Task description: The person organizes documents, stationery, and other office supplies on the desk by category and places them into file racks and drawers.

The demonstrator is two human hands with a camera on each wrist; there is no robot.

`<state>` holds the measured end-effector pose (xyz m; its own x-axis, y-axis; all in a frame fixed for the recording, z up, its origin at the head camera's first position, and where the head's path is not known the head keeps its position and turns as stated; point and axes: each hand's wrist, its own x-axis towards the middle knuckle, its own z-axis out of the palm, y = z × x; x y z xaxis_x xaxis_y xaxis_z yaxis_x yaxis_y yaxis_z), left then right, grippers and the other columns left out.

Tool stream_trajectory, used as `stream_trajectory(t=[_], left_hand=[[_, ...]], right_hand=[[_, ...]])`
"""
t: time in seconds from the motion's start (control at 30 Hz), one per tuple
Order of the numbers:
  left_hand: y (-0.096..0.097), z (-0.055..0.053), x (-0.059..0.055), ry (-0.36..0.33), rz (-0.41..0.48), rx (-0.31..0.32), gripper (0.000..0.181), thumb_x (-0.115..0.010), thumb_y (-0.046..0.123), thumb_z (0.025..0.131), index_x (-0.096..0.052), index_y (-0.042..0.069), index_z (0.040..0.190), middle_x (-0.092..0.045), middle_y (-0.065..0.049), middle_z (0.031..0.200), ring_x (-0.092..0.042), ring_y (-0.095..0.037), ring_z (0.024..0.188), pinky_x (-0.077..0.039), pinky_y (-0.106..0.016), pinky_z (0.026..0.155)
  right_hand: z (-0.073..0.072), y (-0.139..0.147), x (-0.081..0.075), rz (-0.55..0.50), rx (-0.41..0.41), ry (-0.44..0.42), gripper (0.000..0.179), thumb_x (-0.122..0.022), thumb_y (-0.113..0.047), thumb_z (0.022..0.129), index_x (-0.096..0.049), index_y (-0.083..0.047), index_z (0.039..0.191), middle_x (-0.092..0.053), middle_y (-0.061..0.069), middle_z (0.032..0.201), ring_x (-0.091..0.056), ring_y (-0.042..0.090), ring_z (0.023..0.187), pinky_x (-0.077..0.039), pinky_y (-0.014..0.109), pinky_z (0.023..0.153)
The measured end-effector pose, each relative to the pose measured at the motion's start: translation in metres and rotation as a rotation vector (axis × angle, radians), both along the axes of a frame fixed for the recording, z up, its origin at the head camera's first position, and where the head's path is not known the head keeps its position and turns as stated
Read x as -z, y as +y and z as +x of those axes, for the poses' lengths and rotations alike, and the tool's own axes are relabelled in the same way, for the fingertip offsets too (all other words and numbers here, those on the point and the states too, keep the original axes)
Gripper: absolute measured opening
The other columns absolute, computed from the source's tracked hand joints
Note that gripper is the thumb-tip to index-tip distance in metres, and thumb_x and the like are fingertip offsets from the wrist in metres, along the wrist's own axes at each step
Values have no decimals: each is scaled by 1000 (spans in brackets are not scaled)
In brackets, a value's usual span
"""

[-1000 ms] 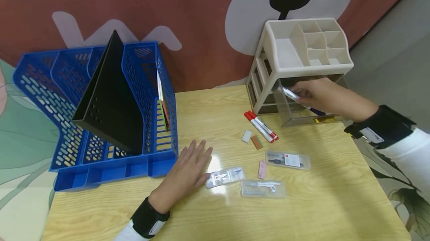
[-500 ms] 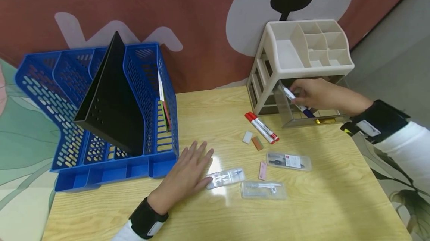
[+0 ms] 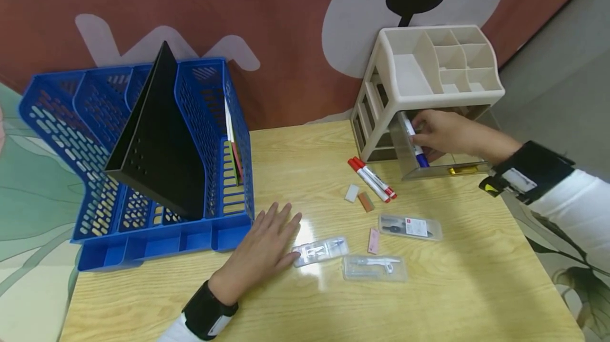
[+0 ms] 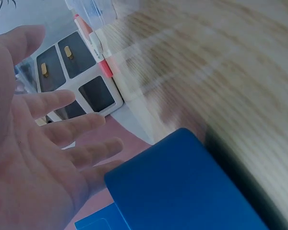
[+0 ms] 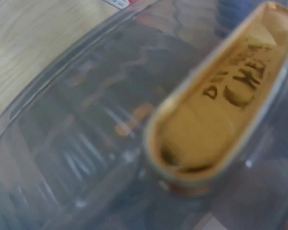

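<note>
In the head view my right hand is inside the pulled-out clear drawer of the white desktop organizer. Its fingers pinch a white marker with a blue cap, lying along the drawer's left side. The drawer's gold handle fills much of the blurred right wrist view, where the hand is hidden. My left hand rests on the table with fingers straight, its thumb at the end of a clear plastic case. The left wrist view shows that palm beside the blue rack.
Two red-capped markers, a white eraser, a brown block and a pink eraser lie mid-table. Near them are a clear compass case and a labelled case. A black folder stands in the blue rack.
The marker in my right hand has swung from a slant to nearly lengthwise along the drawer's left side, blue end toward the front. My left hand has stayed in place.
</note>
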<state>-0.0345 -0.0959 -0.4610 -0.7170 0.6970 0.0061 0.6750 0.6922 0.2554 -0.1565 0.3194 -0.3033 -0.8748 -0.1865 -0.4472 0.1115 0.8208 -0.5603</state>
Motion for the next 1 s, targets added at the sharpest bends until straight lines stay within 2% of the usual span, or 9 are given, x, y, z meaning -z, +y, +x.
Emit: stream_trajectory(t=[0.23, 0.37, 0.63, 0.8, 0.93, 1.0], left_hand=[[-2, 1, 0, 9, 5, 0, 69, -64, 46, 100, -43, 15, 158, -42, -18, 162, -37, -46, 150, -35, -62, 119], [-2, 1, 0, 9, 8, 2, 67, -63, 44, 101, -43, 15, 158, -43, -18, 161, -38, -45, 149, -35, -61, 119], [-5, 0, -2, -24, 5, -15, 64, -63, 38, 102, -42, 15, 158, -43, -17, 162, -38, -44, 150, -35, -60, 121], [-7, -1, -2, -30, 14, -23, 64, -61, 40, 103, -42, 15, 158, -42, -17, 162, -38, -44, 150, -35, -60, 120], [-8, -1, -3, -18, 19, -32, 64, -61, 41, 103, -42, 15, 159, -42, -17, 162, -38, -44, 150, -35, -60, 120], [-8, -1, -4, -9, 22, -37, 65, -62, 40, 102, -42, 15, 159, -42, -17, 162, -38, -44, 150, -36, -60, 120]], right_hand=[[1, -10, 2, -25, 46, 3, 41, -61, -12, 103, -40, 15, 127, -70, 21, 90, -74, 21, 67, -65, 39, 64], [2, -14, 3, -16, 59, 11, 44, -64, -16, 103, -43, 14, 128, -72, 23, 94, -75, 21, 69, -65, 38, 67], [6, -15, 0, -16, 48, 38, 40, -57, -15, 105, -44, 12, 130, -69, 32, 109, -76, 23, 76, -65, 38, 70], [16, -19, -10, 109, -24, 162, 38, -54, -18, 105, -47, 8, 132, -73, 26, 106, -76, 26, 81, -64, 43, 73], [26, -24, -23, 226, -94, 322, 40, -51, -22, 107, -49, 6, 135, -70, 30, 117, -72, 39, 99, -58, 55, 82], [32, -29, -29, 262, -120, 412, 40, -53, -23, 107, -50, 6, 134, -68, 31, 119, -69, 41, 102, -56, 58, 82]])
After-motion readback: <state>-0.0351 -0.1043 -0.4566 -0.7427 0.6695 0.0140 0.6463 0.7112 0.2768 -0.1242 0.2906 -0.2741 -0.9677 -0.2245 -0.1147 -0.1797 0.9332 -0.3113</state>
